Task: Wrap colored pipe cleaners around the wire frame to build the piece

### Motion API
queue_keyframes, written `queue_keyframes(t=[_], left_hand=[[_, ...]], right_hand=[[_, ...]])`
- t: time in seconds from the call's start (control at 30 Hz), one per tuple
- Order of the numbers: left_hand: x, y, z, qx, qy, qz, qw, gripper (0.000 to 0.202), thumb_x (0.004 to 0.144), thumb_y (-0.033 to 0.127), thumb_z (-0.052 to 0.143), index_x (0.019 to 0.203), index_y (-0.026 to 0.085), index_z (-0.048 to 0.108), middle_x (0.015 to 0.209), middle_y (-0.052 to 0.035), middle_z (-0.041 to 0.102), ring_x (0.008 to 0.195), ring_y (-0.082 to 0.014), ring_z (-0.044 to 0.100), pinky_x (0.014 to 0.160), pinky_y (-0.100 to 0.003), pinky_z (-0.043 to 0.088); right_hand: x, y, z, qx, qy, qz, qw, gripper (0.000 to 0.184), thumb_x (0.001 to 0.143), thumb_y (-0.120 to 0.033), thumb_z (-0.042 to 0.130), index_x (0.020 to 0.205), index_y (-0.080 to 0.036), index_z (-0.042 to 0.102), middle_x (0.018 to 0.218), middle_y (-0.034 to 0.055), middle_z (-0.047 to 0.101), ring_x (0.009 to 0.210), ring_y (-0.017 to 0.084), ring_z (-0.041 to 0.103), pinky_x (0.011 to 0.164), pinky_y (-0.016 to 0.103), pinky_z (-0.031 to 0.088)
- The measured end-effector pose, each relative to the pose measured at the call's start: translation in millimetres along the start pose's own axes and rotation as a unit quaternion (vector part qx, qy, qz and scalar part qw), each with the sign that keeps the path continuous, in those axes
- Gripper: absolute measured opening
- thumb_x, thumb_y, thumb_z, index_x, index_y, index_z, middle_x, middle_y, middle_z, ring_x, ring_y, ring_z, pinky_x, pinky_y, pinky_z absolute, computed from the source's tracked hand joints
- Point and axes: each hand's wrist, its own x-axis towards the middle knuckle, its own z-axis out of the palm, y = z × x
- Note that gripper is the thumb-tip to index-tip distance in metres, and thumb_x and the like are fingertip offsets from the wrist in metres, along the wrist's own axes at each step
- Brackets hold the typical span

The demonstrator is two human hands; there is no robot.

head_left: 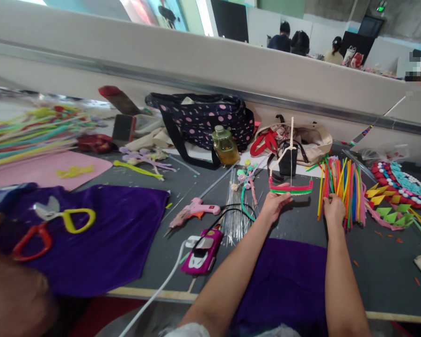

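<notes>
My left hand (276, 206) is closed on a small pipe-cleaner frame (290, 189). Its base has red, green and whitish rows, and cream arms rise from it to a peak with a tall upright stem. Over at the bundle of coloured pipe cleaners (351, 192), my right hand (334, 210) has its fingers pinched at the left side, around what looks like a red pipe cleaner (326, 185). The fingertips are partly hidden there. A purple cloth (284, 276) lies on the table edge between my forearms.
Left of my arm lie a pink glue gun (196, 209), a magenta power strip (203, 252), and clear glue sticks (233, 210). Scissors (63, 220) rest on another purple cloth, near a co-worker's blurred arm (14, 290). Behind stand a bottle (225, 146) and a dotted bag (206, 119).
</notes>
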Motion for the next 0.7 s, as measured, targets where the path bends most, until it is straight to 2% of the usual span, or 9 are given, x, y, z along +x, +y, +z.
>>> queue_keyframes(t=[0.2, 0.3, 0.53, 0.63, 0.7], left_hand=[[0, 0, -0.6, -0.003, -0.002, 0.001, 1.0, 0.062, 0.055, 0.016, 0.086, 0.114, 0.015, 0.066, 0.082, -0.0028, 0.071, 0.067, -0.0111, 0.064, 0.069, -0.026, 0.056], [0, 0, -1.0, -0.003, -0.005, 0.001, 1.0, 0.061, 0.055, 0.015, 0.086, 0.114, 0.014, 0.066, 0.083, -0.003, 0.071, 0.069, -0.0114, 0.064, 0.069, -0.026, 0.056], [0, -1, -2.0, -0.001, -0.008, 0.003, 1.0, 0.061, 0.058, 0.015, 0.085, 0.116, 0.015, 0.065, 0.088, -0.0048, 0.072, 0.07, -0.0122, 0.065, 0.07, -0.027, 0.057], [1, -1, -2.0, -0.003, -0.008, 0.002, 1.0, 0.062, 0.058, 0.014, 0.085, 0.117, 0.015, 0.065, 0.088, -0.0049, 0.072, 0.07, -0.0121, 0.065, 0.07, -0.027, 0.057], [1, 0, -1.6, -0.006, -0.005, -0.001, 1.0, 0.061, 0.057, 0.014, 0.085, 0.114, 0.014, 0.066, 0.085, -0.004, 0.072, 0.068, -0.0114, 0.065, 0.069, -0.026, 0.057]], right_hand=[[2, 5, 1, 0.053, 0.023, -0.004, 0.998, 0.027, 0.086, -0.025, 0.052, 0.104, -0.012, 0.068, 0.094, 0.0135, 0.07, 0.088, 0.025, 0.064, 0.074, 0.03, 0.04], [2, 5, 3, 0.067, 0.038, -0.015, 0.997, 0.03, 0.085, -0.026, 0.052, 0.106, -0.011, 0.067, 0.091, 0.014, 0.07, 0.086, 0.024, 0.063, 0.074, 0.031, 0.04], [2, 7, -1, 0.134, 0.059, 0.002, 0.989, 0.034, 0.076, -0.021, 0.051, 0.104, -0.012, 0.068, 0.077, 0.009, 0.067, 0.074, 0.022, 0.061, 0.068, 0.031, 0.04], [1, 11, -8, 0.249, 0.07, 0.016, 0.966, 0.033, 0.07, -0.024, 0.054, 0.097, -0.014, 0.071, 0.06, 0.0006, 0.058, 0.057, 0.017, 0.053, 0.058, 0.028, 0.039], [1, 14, -12, 0.382, 0.05, 0.039, 0.922, 0.034, 0.069, -0.027, 0.054, 0.094, -0.015, 0.072, 0.049, -0.0048, 0.048, 0.045, 0.012, 0.042, 0.048, 0.025, 0.035]])
